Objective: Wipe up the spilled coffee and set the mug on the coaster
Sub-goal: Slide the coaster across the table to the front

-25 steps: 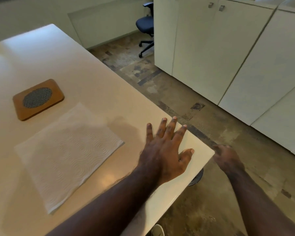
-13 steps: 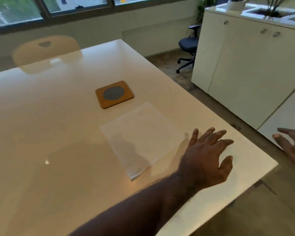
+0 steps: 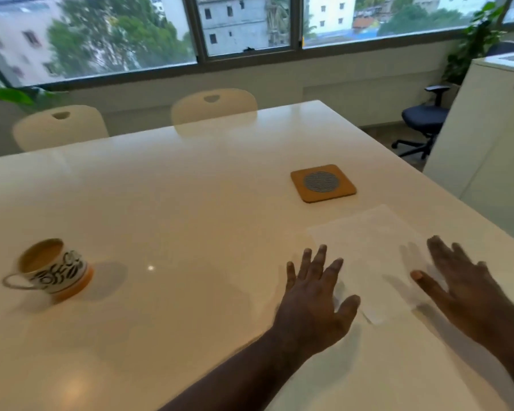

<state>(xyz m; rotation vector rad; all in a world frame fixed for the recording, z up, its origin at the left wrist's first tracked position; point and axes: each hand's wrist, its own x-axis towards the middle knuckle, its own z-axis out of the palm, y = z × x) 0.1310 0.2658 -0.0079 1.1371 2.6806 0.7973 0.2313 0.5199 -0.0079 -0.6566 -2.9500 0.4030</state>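
Daylight from a long row of windows (image 3: 250, 28) fell across a glossy white table (image 3: 190, 209), with two pale chairs (image 3: 214, 106) tucked in on its far side. At the table's left stood the mug (image 3: 52, 269), patterned in black and white with an orange base, upright, its handle turned to the left and pale coffee showing inside; motion blur softened its outline. Well apart from it, toward the right, lay the square cork coaster (image 3: 323, 183), and just nearer than that a flat white paper towel (image 3: 377, 256). No spill could be made out on the shiny surface. Both hands were spread wide with straight fingers and held nothing: the left hand (image 3: 315, 304) hovered at the towel's left edge, the right hand (image 3: 469, 298) over its right part; whether either touched the sheet could not be told. The towel looked thin, limp and very light, likely to slide on the slick top, so pinching a corner or bunching it would serve best. The mug seemed ceramic, hard and breakable, heavy with liquid that could slop; the handle, kept level, looked the safest hold.
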